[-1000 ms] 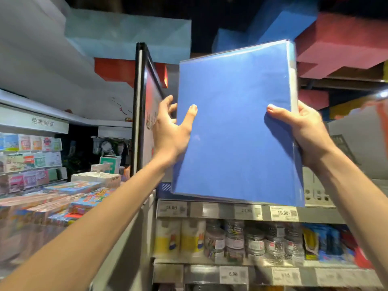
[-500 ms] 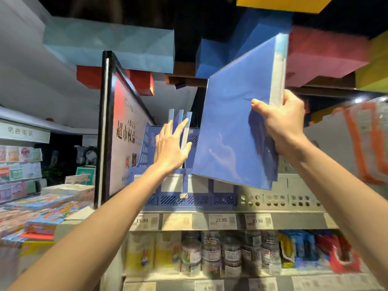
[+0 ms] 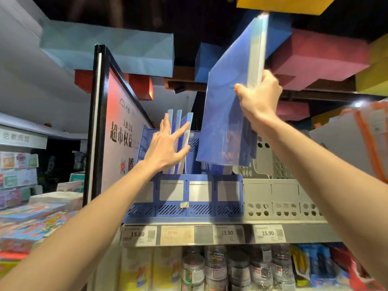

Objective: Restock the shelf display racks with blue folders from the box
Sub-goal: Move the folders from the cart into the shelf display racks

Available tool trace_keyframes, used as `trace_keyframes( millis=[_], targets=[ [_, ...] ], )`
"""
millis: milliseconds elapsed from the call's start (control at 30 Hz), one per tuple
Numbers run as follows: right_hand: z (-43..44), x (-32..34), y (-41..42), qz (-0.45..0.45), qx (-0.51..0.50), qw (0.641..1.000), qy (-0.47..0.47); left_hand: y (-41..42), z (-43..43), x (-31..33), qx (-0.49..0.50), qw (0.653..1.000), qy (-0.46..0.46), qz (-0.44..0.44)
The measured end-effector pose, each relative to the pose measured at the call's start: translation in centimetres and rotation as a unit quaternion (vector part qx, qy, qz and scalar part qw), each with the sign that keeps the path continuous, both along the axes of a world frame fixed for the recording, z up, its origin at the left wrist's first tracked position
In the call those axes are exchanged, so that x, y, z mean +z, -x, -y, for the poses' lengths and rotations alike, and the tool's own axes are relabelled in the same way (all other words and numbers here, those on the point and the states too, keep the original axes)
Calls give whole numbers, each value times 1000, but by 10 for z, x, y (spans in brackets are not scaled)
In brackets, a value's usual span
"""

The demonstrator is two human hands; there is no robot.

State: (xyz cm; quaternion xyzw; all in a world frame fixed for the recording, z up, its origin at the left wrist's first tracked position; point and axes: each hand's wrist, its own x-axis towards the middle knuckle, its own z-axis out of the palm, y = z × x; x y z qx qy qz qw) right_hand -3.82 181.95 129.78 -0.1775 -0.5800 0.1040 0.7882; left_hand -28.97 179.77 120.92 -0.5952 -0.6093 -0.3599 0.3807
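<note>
above the blue rack [image 3: 184,198], your right hand [image 3: 259,99] clamps the blue folder [image 3: 226,106] by its spine edge, tilted over an open slot. it looks light, stiff and glossy-slick, so grip near the spine. your left hand [image 3: 165,148], fingers straight, presses the standing folders [image 3: 180,131] aside.

1. The shelf [image 3: 310,233] is grey metal, with a rail along its front edge.
2. A blue rack [image 3: 184,208] with four front compartments stands on it, towards the left end.
3. A grey rack [image 3: 281,198] of the same shape stands just beside it on the right, their sides touching.
4. The rail carries price tags [image 3: 227,233] reading 15.80, 23.90 and 15.90, and one faded tag.
5. On the level below stand yellow-and-white packs [image 3: 147,269], clear jars [image 3: 237,267] and coloured bags [image 3: 315,265].
</note>
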Motion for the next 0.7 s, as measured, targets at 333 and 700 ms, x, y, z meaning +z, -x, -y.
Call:
trace_keyframes(
  millis=[333,700],
  targets=[
    [-42,-9,84,23,-22,999,33,-8,-7,-9,22,1000,-8,-8],
    [-73,-31,142,28,-3,999,36,11,-9,-16,7,997,-70,9]
  ],
)
